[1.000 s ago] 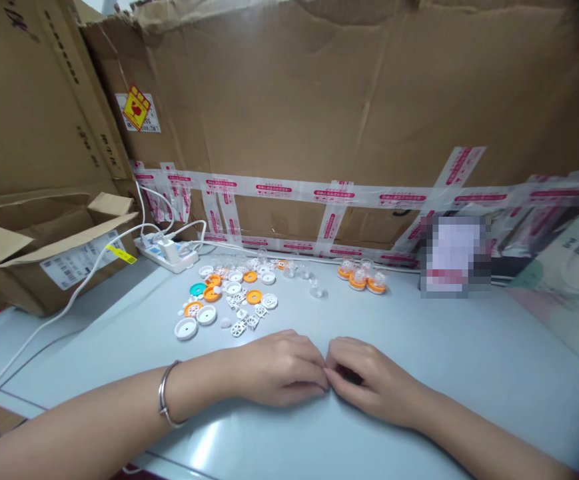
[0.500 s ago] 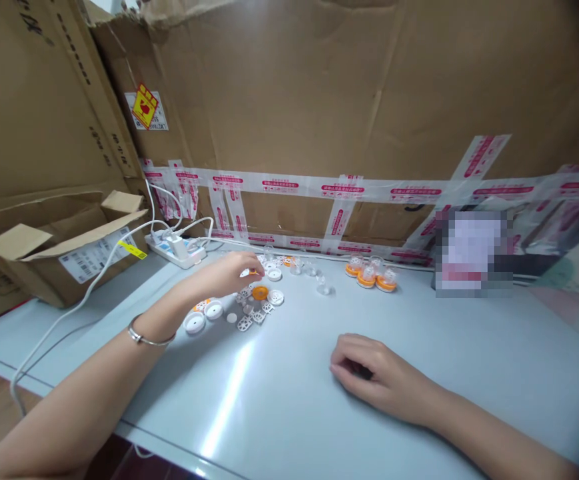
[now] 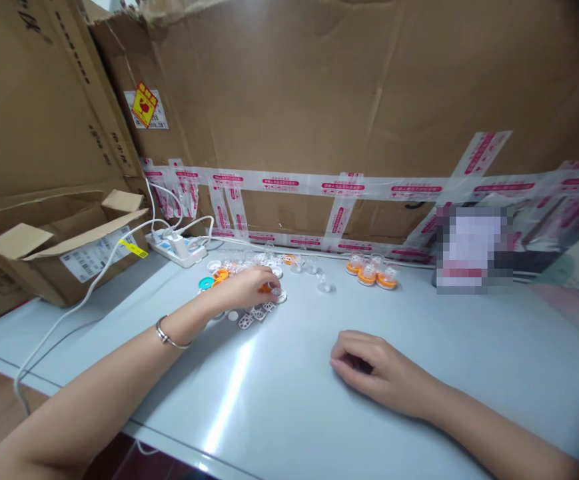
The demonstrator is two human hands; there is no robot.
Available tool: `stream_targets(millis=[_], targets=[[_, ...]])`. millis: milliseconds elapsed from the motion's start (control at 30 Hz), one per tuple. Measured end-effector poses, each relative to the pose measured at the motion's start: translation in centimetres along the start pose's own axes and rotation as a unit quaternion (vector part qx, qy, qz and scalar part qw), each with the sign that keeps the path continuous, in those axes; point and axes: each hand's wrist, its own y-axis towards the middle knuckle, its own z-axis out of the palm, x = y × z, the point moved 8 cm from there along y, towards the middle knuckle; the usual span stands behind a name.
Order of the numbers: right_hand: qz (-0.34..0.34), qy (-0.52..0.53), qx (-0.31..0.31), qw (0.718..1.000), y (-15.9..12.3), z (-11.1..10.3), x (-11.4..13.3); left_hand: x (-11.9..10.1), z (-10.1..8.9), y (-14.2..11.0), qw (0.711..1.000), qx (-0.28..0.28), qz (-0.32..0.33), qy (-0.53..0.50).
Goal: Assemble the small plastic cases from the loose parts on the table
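My left hand (image 3: 246, 288) reaches over a scatter of small plastic parts (image 3: 249, 280) on the pale table (image 3: 289, 400). Its fingers pinch at an orange ring (image 3: 267, 289) beside a white disc (image 3: 280, 295). White lattice pieces (image 3: 252, 317) lie just below the hand. A teal ring (image 3: 205, 283) and orange rings (image 3: 220, 274) sit to its left. My right hand (image 3: 374, 370) rests on the table nearer to me, fingers curled inward; whatever is inside them is hidden. A metal bracelet (image 3: 169, 337) circles my left wrist.
Three orange-based assembled pieces (image 3: 370, 273) stand at the back, with clear caps (image 3: 319, 277) between them and the scatter. A white power strip (image 3: 176, 250) and its cable (image 3: 69, 313) lie at back left by an open carton (image 3: 54, 250). Taped cardboard walls (image 3: 319, 133) close the back.
My left hand left the right hand, reached out to the parts, and has now drawn slightly nearer onto the orange ring. My right hand stays in place with curled fingers.
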Motion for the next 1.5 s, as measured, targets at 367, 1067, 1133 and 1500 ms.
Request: stream_targets(millis=[367,1067,1133,1500], targets=[[-0.001,0.002,-0.004,1.0,0.0,-0.1,0.1,1.0,-1.0,0.1,0.998,-0.049,-0.026,-0.008],[0.006,0.02,-0.009,1.0,-0.1,-0.2,-0.2,0.2,-2.1,-2.7,0.985,0.152,-0.081,0.018],[0.007,0.021,-0.008,1.0,-0.1,-0.2,-0.3,0.3,-1.5,-2.6,0.983,0.166,-0.078,0.01],[0.014,0.035,-0.021,0.999,0.0,-0.4,-0.2,-3.9,-5.5,-2.4,0.999,-0.026,-0.027,0.024]])
